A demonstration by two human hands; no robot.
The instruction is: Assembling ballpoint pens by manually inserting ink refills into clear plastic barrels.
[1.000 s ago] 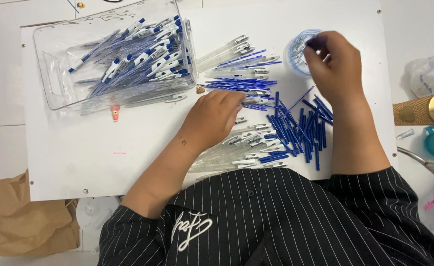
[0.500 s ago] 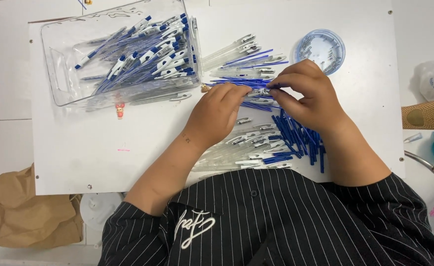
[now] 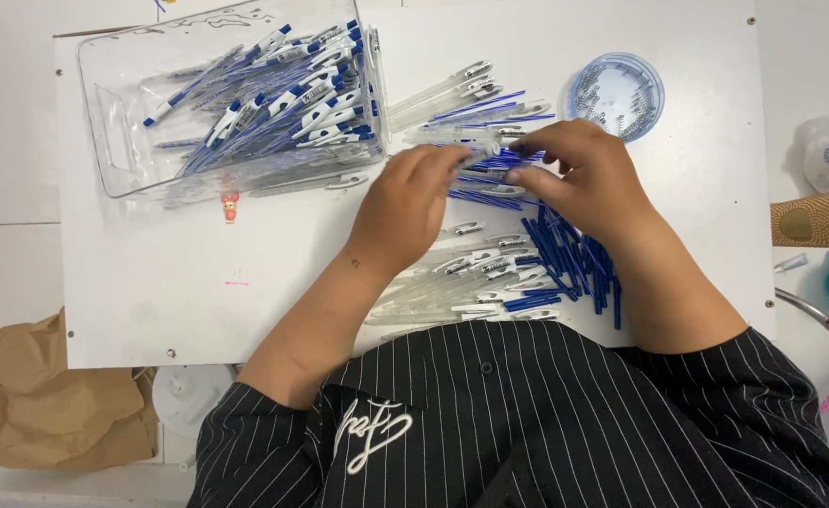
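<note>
Where both hands meet at mid-board: left hand point(image 3: 413, 193) and right hand point(image 3: 579, 174) pinch opposite ends of one clear pen barrel point(image 3: 476, 149), fingers narrow, closed on it. Barrel looks light, stiff, smooth plastic; likely slippery, so grip near ends, fingertips only. Loose blue refills point(image 3: 565, 259) just beside right wrist: thin, probably bendable. Round clear dish point(image 3: 619, 92) of small parts near. Finished pens fill clear bin point(image 3: 118, 141) far left on desk point(image 3: 151, 282).
</note>
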